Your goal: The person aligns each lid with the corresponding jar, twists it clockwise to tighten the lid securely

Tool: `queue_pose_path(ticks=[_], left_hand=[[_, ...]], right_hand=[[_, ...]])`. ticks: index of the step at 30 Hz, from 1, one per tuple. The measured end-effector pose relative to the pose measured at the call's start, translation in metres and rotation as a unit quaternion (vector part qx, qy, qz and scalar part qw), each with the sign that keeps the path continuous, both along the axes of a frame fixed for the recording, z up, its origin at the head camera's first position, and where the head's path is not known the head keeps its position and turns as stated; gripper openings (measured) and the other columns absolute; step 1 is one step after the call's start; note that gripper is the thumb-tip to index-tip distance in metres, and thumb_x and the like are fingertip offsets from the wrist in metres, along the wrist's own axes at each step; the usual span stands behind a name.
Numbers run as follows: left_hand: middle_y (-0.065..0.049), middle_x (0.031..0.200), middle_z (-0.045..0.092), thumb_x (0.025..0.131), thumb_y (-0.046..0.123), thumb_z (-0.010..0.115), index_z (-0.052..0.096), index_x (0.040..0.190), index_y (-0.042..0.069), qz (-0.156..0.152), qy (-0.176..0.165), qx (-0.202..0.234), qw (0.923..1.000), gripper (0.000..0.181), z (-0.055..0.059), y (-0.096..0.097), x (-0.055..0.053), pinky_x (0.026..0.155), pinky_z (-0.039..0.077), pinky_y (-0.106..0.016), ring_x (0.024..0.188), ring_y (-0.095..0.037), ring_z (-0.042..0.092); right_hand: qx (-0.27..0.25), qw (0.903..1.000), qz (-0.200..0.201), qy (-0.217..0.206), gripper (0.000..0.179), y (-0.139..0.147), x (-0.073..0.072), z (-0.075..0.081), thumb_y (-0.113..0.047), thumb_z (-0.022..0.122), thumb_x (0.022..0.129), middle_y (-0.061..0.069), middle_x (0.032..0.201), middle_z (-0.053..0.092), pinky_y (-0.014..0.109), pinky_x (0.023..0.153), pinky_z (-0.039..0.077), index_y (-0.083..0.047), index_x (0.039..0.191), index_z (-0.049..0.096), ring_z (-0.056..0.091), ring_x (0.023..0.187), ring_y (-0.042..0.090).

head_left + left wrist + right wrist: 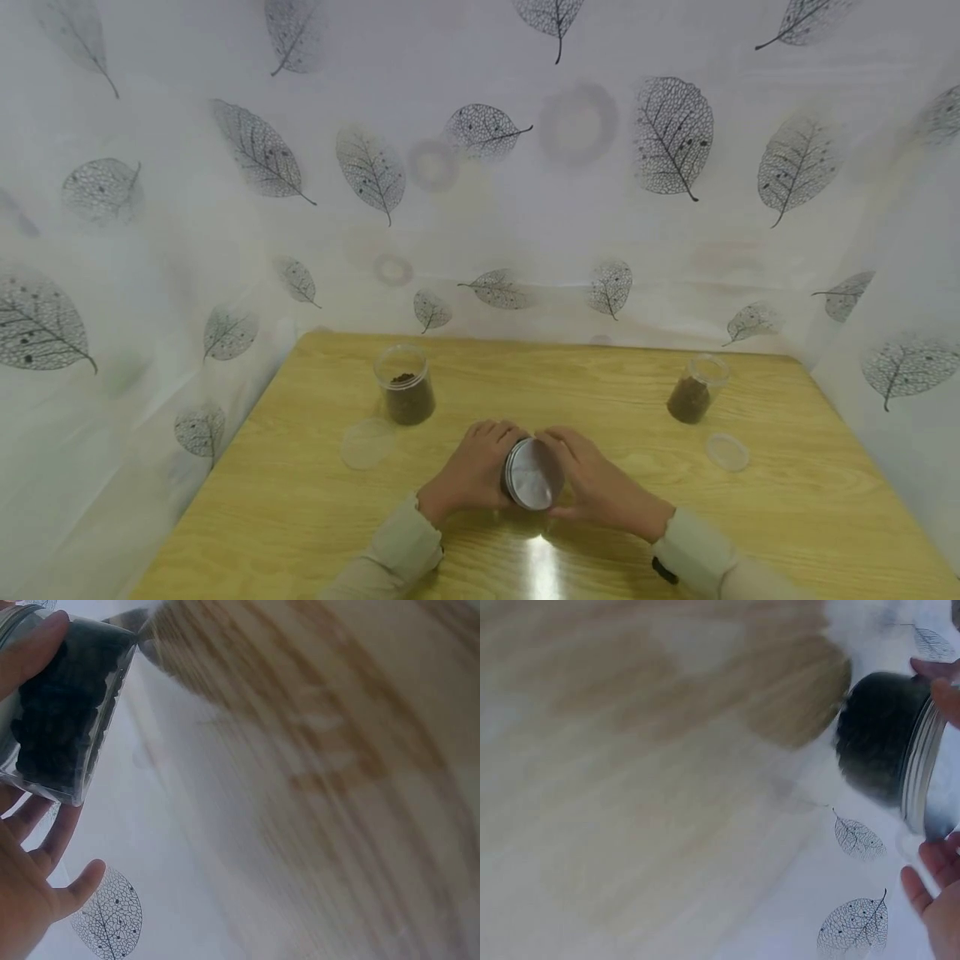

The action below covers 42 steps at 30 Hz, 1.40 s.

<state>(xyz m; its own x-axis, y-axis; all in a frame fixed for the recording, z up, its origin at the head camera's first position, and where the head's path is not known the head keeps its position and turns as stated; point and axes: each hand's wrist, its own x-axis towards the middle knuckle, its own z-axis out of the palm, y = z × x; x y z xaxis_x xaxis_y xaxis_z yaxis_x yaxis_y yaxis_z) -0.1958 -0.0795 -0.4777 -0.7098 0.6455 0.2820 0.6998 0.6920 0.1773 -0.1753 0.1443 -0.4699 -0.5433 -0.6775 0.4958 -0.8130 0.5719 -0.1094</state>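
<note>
A clear jar of dark contents [64, 712] is tilted between both hands, its silver lid [536, 477] facing me in the head view. My left hand [478, 468] grips the jar's body from the left, thumb across its side and fingers beneath in the left wrist view. On the other side my right hand [600, 487] holds the lid by its edge, fingers on the far rim and thumb on the near one. The lid sits on the jar's mouth in the right wrist view.
At the back left of the wood-grain table [300, 517] stands an uncovered clear jar [409, 400] of brown contents, a clear round lid [367, 443] before it. A smaller similar jar [690, 398] stands back right, with its own clear disc-like lid [727, 452] nearby. Leaf-printed sheeting [495, 217] surrounds the table.
</note>
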Motion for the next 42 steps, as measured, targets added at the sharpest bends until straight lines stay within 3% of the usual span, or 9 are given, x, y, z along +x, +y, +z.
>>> queue_pose_path(ticks=[4,9,27,36,42], left_hand=[[0.006,0.12,0.054,0.055,0.056,0.083,0.048,0.126,0.02,-0.002,0.002,-0.001,1.0,0.087,-0.0002,0.0004,-0.0008,0.099,0.043,-0.04,0.109,-0.014,0.052],[0.005,0.119,0.055,0.053,0.058,0.083,0.048,0.127,0.019,-0.003,0.002,0.0,1.0,0.09,0.0009,0.0011,-0.0007,0.098,0.043,-0.041,0.109,-0.015,0.053],[0.005,0.118,0.055,0.053,0.057,0.083,0.049,0.125,0.02,-0.001,0.011,0.002,0.9999,0.088,0.001,0.0021,-0.0007,0.097,0.044,-0.041,0.108,-0.015,0.053],[0.005,0.118,0.056,0.055,0.054,0.084,0.051,0.124,0.02,0.002,0.012,0.0,0.9999,0.084,0.0024,0.003,-0.0003,0.097,0.044,-0.04,0.109,-0.015,0.054],[0.005,0.117,0.056,0.055,0.054,0.084,0.051,0.123,0.021,0.003,0.008,0.002,1.0,0.083,0.0045,0.004,0.0008,0.098,0.043,-0.04,0.107,-0.014,0.054]], right_hand=[[0.015,0.9986,0.04,0.03,0.106,0.0019,-0.0079,0.001,-0.04,0.089,0.047,0.016,0.123,0.05,0.042,0.092,0.051,0.004,0.132,0.043,0.052,0.112,0.028],[0.025,0.9973,0.054,0.042,0.106,0.0019,-0.0106,0.0037,-0.043,0.087,0.049,0.015,0.122,0.05,0.041,0.092,0.051,0.005,0.132,0.042,0.052,0.111,0.028],[0.016,0.9989,0.016,0.041,0.105,-0.0006,-0.0083,-0.0043,-0.043,0.089,0.047,0.014,0.12,0.051,0.041,0.091,0.051,0.003,0.131,0.045,0.052,0.112,0.027],[0.013,0.9998,-0.012,0.011,0.106,-0.0018,-0.0034,-0.005,-0.044,0.09,0.046,0.014,0.121,0.051,0.043,0.09,0.051,0.002,0.13,0.045,0.052,0.112,0.028],[0.003,0.9997,-0.021,0.015,0.105,-0.0022,-0.0007,-0.0047,-0.044,0.091,0.045,0.014,0.119,0.052,0.044,0.088,0.051,0.001,0.128,0.046,0.052,0.11,0.029]])
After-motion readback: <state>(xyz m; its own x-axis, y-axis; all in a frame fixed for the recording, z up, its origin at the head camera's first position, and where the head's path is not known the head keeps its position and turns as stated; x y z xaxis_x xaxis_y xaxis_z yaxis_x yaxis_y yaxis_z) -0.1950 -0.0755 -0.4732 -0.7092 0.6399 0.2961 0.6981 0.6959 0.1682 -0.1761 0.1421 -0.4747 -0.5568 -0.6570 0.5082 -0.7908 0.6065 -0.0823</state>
